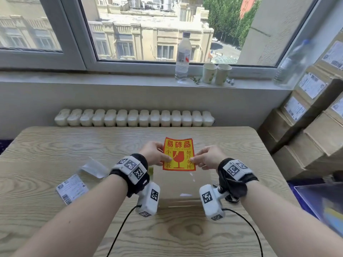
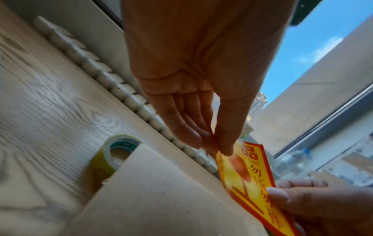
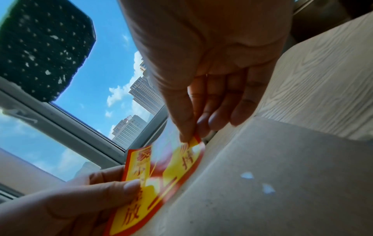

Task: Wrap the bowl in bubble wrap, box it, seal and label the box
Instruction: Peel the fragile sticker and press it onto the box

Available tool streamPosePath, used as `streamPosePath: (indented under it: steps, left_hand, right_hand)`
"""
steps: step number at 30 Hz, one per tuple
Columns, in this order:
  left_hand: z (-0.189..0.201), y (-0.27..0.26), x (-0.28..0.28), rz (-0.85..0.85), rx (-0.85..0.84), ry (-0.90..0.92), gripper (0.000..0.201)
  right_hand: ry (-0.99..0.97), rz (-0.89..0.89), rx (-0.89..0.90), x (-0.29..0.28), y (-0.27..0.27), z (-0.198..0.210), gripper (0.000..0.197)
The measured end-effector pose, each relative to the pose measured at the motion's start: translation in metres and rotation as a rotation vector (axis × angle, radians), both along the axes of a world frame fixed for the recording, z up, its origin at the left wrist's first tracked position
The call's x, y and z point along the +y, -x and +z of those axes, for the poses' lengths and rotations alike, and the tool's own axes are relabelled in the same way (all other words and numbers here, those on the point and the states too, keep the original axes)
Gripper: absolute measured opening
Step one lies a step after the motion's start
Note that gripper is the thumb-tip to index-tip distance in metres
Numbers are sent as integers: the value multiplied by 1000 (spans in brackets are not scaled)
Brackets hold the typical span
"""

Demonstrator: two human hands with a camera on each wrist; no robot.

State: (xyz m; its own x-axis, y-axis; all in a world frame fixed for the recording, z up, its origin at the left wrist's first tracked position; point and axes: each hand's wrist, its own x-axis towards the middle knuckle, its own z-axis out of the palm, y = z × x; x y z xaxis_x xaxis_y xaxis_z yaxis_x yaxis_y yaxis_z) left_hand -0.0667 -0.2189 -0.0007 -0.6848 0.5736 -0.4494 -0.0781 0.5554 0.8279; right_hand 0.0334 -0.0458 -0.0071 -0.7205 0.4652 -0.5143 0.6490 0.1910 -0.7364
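Fragile label [image 1: 179, 154], yellow with red border and a broken-glass symbol, held up in both hands above the box [image 1: 182, 184]. Not stuck down; the wrist views show it lifted off the box top.

Left hand [image 1: 155, 153] grip: thumb and fingertips pinched on the label's left edge. In the left wrist view the fingers [image 2: 189, 127] come together at the label's top corner. Right hand [image 1: 207, 157] grip: thumb and forefinger pinched on the right edge, other fingers loosely curled behind.

Box is plain brown cardboard, closed, sitting on the tabletop [image 1: 55, 145] right below the hands, between the two wrists. Bowl not visible.

Roll of yellow tape [image 2: 113, 153] lies on the tabletop just beside the box's left side, partly hidden by the box corner.

Further left on the tabletop: a white shipping label [image 1: 71, 189] with a barcode, and a clear plastic sleeve [image 1: 94, 167] near it.

Beyond the tabletop: a white radiator [image 1: 134, 117] under the windowsill, a water bottle [image 1: 183, 56] and two paper cups [image 1: 216, 73] on the sill. Stacked cardboard boxes [image 1: 311, 112] at right.
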Motion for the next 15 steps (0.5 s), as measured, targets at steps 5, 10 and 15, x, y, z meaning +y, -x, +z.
streamPosePath:
  steps: [5,10,15]
  left_hand:
    - [-23,-18,1,-43,71,84,33]
    - [-38,-29,2,-54,132,186,48]
    - [-47,-33,2,-68,236,272,56]
  right_hand:
    - [-50,73,-110,3,-15,-16,22]
    - [-119,110,-167,-1,-24,-32,26]
    - [-202,127,-206,-5,-24,-41,29]
